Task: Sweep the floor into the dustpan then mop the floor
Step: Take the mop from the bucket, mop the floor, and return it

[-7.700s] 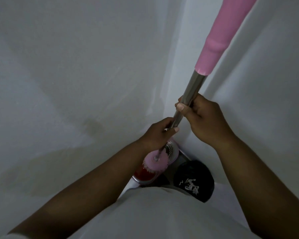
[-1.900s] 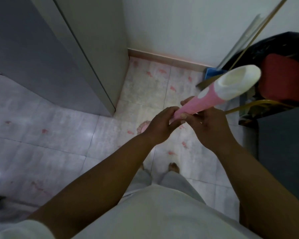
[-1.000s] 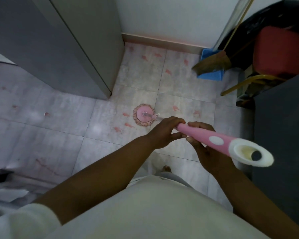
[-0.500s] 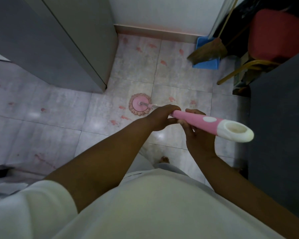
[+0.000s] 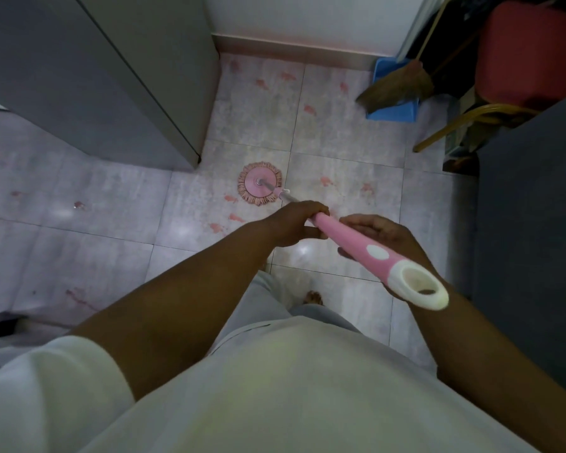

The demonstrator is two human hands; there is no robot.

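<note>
By the far wall [image 5: 307,18], a broom [image 5: 399,85] sits in the dustpan [image 5: 393,110]; left hand [image 5: 294,223] and right hand [image 5: 383,236] grip the mop [image 5: 352,242].

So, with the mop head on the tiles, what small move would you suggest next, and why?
Probably slide the mop head right, over the reddish marks beside it: it lies flat on the floor, and left hand and right hand grip the handle.
</note>
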